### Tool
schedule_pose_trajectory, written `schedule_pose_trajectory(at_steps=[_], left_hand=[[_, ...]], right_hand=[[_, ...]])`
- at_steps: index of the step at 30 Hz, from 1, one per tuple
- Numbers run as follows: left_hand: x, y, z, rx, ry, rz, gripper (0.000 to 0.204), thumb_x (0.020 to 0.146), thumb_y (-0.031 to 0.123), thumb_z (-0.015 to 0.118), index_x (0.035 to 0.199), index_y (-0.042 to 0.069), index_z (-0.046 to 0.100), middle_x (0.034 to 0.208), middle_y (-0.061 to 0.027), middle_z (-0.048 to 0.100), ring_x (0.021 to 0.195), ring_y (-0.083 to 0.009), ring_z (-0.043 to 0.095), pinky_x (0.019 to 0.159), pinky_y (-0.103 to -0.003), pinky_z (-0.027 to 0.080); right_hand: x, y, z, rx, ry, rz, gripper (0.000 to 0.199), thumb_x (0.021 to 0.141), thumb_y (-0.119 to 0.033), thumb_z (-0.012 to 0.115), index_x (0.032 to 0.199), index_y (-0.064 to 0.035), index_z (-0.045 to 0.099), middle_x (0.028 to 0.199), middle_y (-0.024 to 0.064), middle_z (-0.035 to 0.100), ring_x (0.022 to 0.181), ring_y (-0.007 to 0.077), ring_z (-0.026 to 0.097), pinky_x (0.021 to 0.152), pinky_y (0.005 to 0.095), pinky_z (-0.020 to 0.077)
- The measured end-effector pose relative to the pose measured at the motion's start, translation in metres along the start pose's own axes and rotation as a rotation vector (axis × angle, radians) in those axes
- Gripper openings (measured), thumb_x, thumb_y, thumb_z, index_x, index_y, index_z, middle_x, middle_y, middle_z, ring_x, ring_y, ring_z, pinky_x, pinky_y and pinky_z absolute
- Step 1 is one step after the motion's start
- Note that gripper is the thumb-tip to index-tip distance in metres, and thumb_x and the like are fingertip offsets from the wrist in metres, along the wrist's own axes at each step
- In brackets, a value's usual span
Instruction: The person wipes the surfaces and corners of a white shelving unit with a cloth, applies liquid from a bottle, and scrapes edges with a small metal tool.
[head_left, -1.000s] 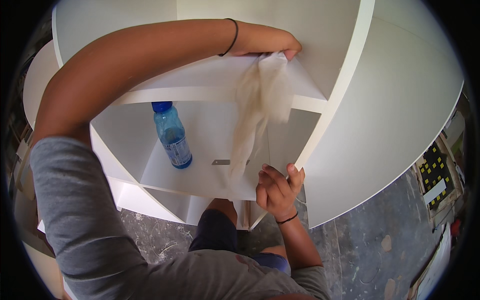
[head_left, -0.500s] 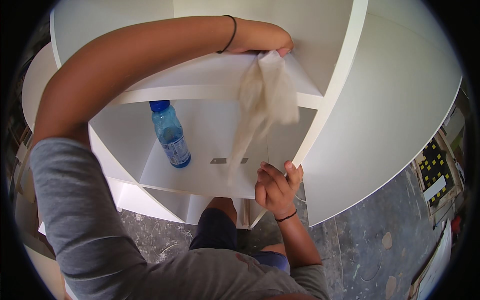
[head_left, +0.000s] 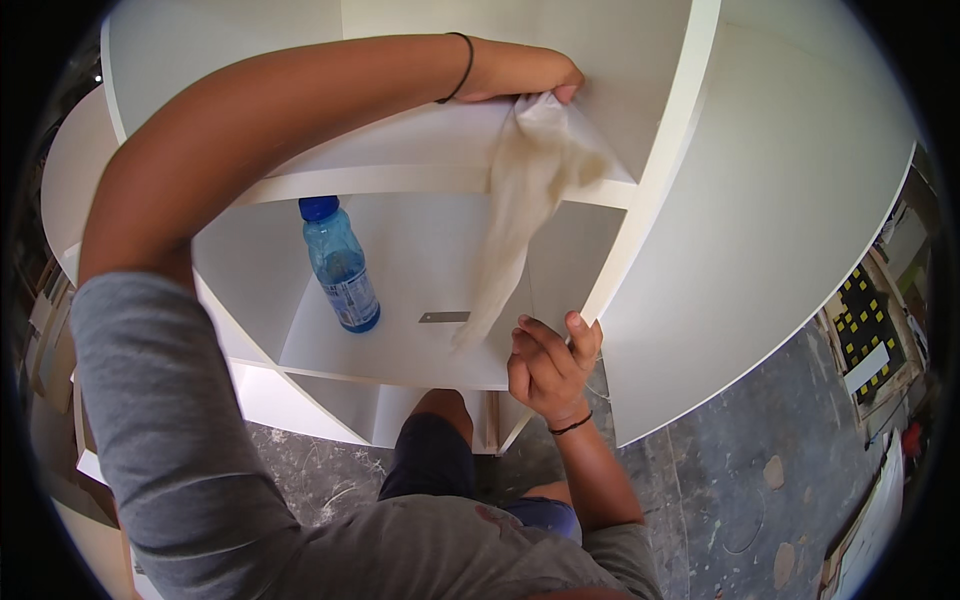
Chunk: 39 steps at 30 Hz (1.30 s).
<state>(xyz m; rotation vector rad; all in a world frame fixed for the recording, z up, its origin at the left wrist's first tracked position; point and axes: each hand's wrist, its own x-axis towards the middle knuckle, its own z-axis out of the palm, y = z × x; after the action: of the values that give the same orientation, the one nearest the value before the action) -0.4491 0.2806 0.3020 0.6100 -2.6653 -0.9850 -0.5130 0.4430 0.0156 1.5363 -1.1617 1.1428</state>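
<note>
Clutching the beige cloth point(head_left: 520, 215) in our left hand point(head_left: 530, 73) at the upper shelf point(head_left: 400, 180), we are letting its tail hang over the front edge; gathering slack would be steadying control. Our right hand point(head_left: 550, 370) is resting half-curled at the upright panel point(head_left: 650, 205), grip unclear.

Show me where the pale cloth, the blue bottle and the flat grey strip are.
Pale cloth point(head_left: 523, 190): head view, middle of its hanging part.
Blue bottle point(head_left: 343, 268): head view, middle of its body.
Flat grey strip point(head_left: 442, 317): head view, middle of its visible face.
</note>
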Motion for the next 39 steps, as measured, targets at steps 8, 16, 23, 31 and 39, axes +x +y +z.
schedule_pose_trajectory(at_steps=[8, 16, 23, 31, 39], left_hand=[[-0.024, 0.002, 0.012, -0.073, -0.109, 0.031, 0.038, 0.091, 0.045, 0.051, 0.073, 0.012, 0.056, 0.082, 0.0004, 0.053, 0.079, -0.0120, 0.047, 0.081, -0.026, 0.039], [-0.029, 0.021, -0.008, 0.387, -0.061, -0.013, 0.043, 0.096, 0.043, 0.044, 0.073, 0.010, 0.058, 0.077, 0.0015, 0.049, 0.076, -0.0123, 0.042, 0.085, -0.024, 0.036], [0.123, -0.053, -0.035, 0.079, 0.034, -0.076, 0.017, 0.085, 0.022, 0.049, 0.085, 0.010, 0.061, 0.084, -0.0016, 0.058, 0.079, -0.0134, 0.049, 0.074, -0.031, 0.041], [0.063, -0.049, -0.015, -0.109, 0.052, 0.078, 0.037, 0.095, 0.042, 0.047, 0.095, 0.010, 0.065, 0.106, -0.0025, 0.059, 0.092, -0.0159, 0.050, 0.086, -0.031, 0.041], [0.095, -0.052, -0.039, 0.090, 0.019, -0.077, 0.038, 0.095, 0.041, 0.042, 0.100, 0.010, 0.063, 0.111, -0.0047, 0.059, 0.099, -0.0182, 0.050, 0.094, -0.034, 0.038]], right_hand=[[-0.017, 0.008, -0.003, -0.033, -0.040, -0.010, 0.014, 0.075, -0.011, 0.060, 0.086, -0.0129, 0.067, 0.107, -0.0026, 0.065, 0.136, 0.0241, 0.032, 0.101, 0.0504, 0.0295], [-0.011, -0.005, -0.005, -0.031, -0.053, -0.004, 0.012, 0.076, -0.013, 0.059, 0.085, -0.0138, 0.067, 0.107, -0.0036, 0.065, 0.137, 0.0229, 0.029, 0.091, 0.0514, 0.0388], [-0.034, 0.003, 0.002, -0.030, -0.045, -0.002, 0.014, 0.074, -0.013, 0.060, 0.085, -0.0143, 0.068, 0.106, -0.0042, 0.065, 0.136, 0.0215, 0.030, 0.092, 0.0507, 0.0379], [-0.038, 0.008, -0.002, 0.021, -0.081, -0.011, 0.012, 0.071, -0.014, 0.062, 0.080, -0.0137, 0.070, 0.105, -0.0047, 0.066, 0.136, 0.0229, 0.029, 0.091, 0.0508, 0.0363], [-0.032, 0.000, 0.004, -0.017, -0.070, 0.004, 0.008, 0.072, -0.013, 0.062, 0.078, -0.0134, 0.067, 0.103, -0.0023, 0.066, 0.135, 0.0258, 0.032, 0.089, 0.0518, 0.0355]])
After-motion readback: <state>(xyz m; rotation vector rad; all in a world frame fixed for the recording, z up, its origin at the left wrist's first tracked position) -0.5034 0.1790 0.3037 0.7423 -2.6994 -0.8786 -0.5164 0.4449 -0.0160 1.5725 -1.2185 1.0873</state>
